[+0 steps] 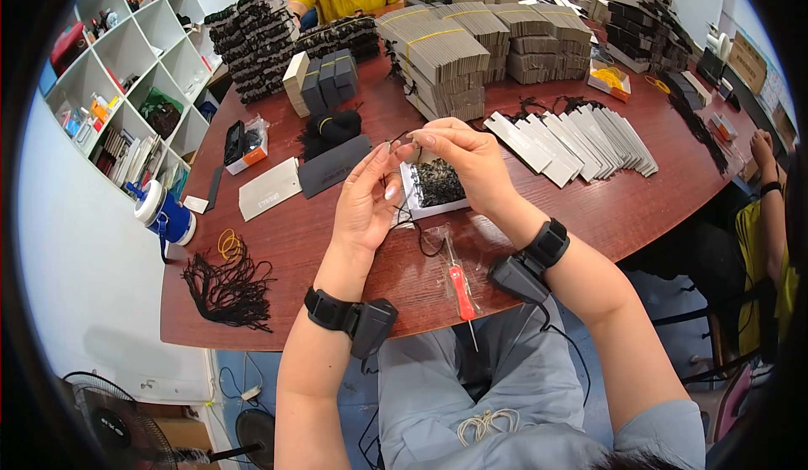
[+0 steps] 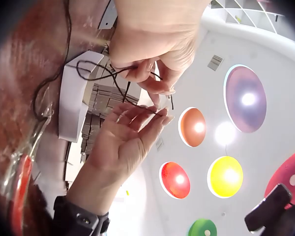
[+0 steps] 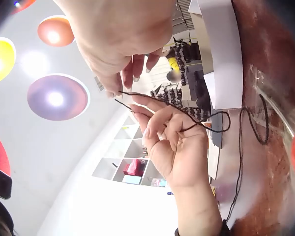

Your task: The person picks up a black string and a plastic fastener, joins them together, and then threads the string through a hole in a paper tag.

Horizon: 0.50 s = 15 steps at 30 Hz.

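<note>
A thin black cord (image 3: 226, 129) is pinched between the fingertips of both hands, looping below them and running down to the table. My left hand (image 1: 364, 205) holds a stretch of it between thumb and fingers, the cord crossing its fingers in the left wrist view. Facing it, my right hand (image 1: 471, 165) pinches the cord near a short free end. The fingertips of the two hands are close together. Just beneath them stands a white box (image 1: 439, 210) filled with small dark pieces (image 1: 439, 182). A red-handled screwdriver (image 1: 460, 289) in clear plastic lies nearer the body.
Grey tags (image 1: 560, 146) fan out at the right. Banded stacks of grey card (image 1: 438, 45) rise behind. Black cords (image 1: 227, 289) lie at the left, near a blue-and-white jug (image 1: 164, 213). Two flat cards (image 1: 269, 188) lie left of the box. Other people sit around the table.
</note>
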Motion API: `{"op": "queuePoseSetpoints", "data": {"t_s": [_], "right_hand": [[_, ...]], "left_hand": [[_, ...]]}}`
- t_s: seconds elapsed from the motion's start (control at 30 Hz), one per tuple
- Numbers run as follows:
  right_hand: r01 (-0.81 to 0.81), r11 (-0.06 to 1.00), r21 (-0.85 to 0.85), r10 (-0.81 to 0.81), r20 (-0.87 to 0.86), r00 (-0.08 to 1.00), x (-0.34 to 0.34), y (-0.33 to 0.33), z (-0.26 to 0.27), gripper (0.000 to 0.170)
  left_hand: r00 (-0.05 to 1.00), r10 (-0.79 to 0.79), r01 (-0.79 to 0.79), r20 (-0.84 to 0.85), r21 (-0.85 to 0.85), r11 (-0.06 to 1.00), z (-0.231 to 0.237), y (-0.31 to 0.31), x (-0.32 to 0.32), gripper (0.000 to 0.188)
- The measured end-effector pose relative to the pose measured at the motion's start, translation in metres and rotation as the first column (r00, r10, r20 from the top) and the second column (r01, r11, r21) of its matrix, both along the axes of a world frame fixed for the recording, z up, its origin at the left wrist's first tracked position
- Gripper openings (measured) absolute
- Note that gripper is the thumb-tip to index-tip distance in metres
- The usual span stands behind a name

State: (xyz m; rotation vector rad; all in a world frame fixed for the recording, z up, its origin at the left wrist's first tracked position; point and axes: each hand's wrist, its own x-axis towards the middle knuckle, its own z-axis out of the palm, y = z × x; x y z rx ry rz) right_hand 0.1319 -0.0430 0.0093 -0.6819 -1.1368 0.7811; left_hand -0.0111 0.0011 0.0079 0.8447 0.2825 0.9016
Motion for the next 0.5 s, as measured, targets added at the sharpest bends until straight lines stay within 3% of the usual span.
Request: {"op": "queuePoseSetpoints", "data": {"t_s": [0.5], "right_hand": [[0.057,0.998,0.041,-0.06,0.069,0.996,-0.0025,-0.0023,0.0001,0.013]], "left_hand": [[0.997,-0.013,0.013,-0.08,0.002,1.0,-0.0067,-0.0001,0.0028,0.018]]}}
